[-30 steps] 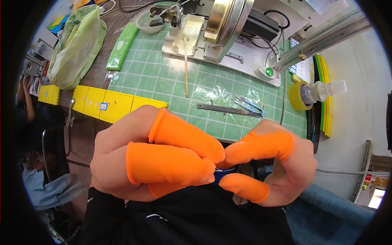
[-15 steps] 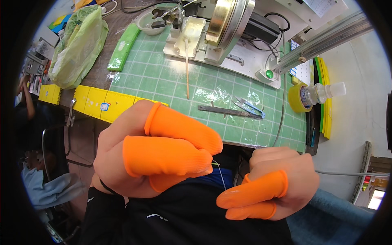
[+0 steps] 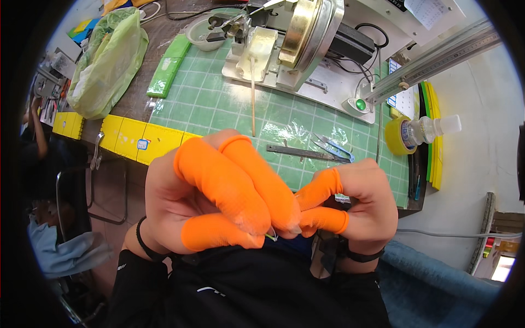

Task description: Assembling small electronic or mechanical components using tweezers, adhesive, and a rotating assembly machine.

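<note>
Left hand [image 3: 210, 188]: orange cots cover the thumb and two fingers; thumb and nearest fingertip close in a pinch on the thin strand.
Thin strand [image 3: 270, 236]: a short green-and-white bit shows at the left fingertips, before the black top [image 3: 240, 284]; the rest is hidden.
Right hand [image 3: 358, 202]: cotted thumb and forefinger curl toward each other just beside the left fingertips; their tips are partly covered, so I cannot tell whether they hold anything.
Green-gridded bench top [image 3: 210, 112]: beyond the hands, bearing blue-handled snips [image 3: 337, 148] beside a dark flat bar [image 3: 301, 152].
Wooden stick [image 3: 253, 106]: its far end rests at the brass-wheeled machine [image 3: 298, 35].
</note>
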A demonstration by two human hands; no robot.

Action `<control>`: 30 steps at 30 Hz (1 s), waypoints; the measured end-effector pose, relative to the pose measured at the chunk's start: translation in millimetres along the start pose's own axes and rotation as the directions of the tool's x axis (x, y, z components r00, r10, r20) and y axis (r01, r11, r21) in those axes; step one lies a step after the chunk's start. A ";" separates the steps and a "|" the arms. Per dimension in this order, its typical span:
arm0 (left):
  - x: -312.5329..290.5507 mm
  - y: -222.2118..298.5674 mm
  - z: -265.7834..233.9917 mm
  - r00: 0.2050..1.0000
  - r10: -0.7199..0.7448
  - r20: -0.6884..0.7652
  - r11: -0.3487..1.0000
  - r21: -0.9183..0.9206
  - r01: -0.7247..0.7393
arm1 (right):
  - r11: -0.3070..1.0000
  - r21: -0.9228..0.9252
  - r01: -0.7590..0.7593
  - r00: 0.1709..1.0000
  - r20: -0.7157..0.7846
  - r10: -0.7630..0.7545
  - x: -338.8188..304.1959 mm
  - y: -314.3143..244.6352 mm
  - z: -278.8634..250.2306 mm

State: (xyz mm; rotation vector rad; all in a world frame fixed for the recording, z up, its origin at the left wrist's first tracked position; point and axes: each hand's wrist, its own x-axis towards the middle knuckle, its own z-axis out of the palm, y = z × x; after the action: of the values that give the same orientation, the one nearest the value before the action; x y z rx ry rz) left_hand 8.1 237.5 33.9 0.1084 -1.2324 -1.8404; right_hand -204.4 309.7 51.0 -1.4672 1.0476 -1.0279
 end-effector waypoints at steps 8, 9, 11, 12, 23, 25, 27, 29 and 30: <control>-0.2 0.4 -4.0 0.995 -0.055 -0.087 0.998 -0.038 0.052 | 0.995 -0.089 0.054 0.994 0.095 -0.045 1.6 5.3 -1.8; 1.2 1.3 -6.7 1.000 0.003 -0.012 0.993 0.114 -0.002 | 0.988 -0.142 0.061 0.994 0.096 -0.047 0.8 3.4 -2.6; 1.4 1.5 -8.6 0.996 0.050 0.071 0.964 0.258 -0.066 | 0.979 -0.194 0.066 0.994 0.098 -0.048 -1.4 0.0 -4.3; 0.4 1.9 -8.4 0.995 0.063 0.082 0.956 0.280 -0.084 | 0.966 -0.226 0.122 0.987 0.130 -0.095 -2.9 -1.9 -5.2; -2.2 2.0 -7.7 0.995 0.069 0.072 0.977 0.197 -0.082 | 0.854 -0.519 0.039 0.999 0.039 -0.021 -11.8 -6.5 -11.1; -0.9 2.3 -7.9 0.994 0.061 0.096 0.974 0.210 -0.080 | 0.780 -0.618 -0.098 0.995 -0.086 0.056 -11.7 -3.8 -14.3; -0.4 3.6 -7.6 0.994 0.051 0.101 0.972 0.223 -0.073 | 0.595 -0.770 -0.232 0.970 -0.225 0.088 -10.3 7.3 -21.8; -0.5 5.3 -7.0 0.993 0.044 0.108 0.970 0.234 -0.068 | 0.519 -0.816 -0.253 0.965 -0.251 0.075 -9.7 23.1 -28.6; -0.8 5.6 -7.2 0.993 0.037 0.111 0.965 0.256 -0.064 | 0.439 -0.855 -0.274 0.959 -0.277 0.060 -9.4 31.0 -31.8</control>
State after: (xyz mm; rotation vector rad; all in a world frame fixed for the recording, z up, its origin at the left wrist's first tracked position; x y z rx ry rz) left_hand 15.7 232.4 34.4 0.1239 -1.5334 -1.6509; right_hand -240.3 307.6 23.4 -2.0289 2.0605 -0.4273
